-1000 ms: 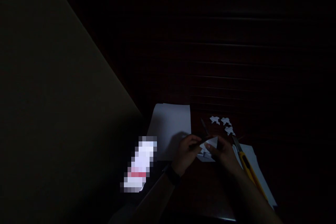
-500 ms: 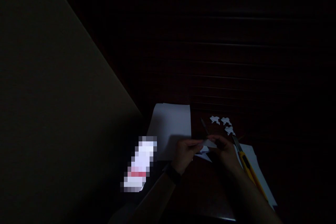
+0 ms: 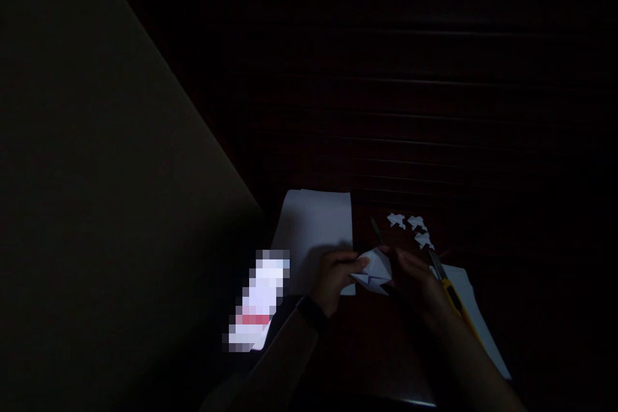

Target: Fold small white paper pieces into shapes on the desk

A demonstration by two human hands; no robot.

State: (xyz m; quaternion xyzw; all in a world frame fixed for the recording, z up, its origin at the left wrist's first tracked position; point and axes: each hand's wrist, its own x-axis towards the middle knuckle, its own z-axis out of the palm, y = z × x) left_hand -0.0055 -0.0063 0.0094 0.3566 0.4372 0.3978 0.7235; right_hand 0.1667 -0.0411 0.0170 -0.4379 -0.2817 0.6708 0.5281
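Folded paper [image 3: 379,264] seems part-done, pinched by the left hand [image 3: 333,277], right hand [image 3: 422,283] grip unclear, three paper shapes [image 3: 423,240] beyond apparently finished.

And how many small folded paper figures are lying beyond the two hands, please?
3: the left figure, the upper right figure and, just below it, the lower right figure, near the cutter blade. In this darkness, others may be hidden.
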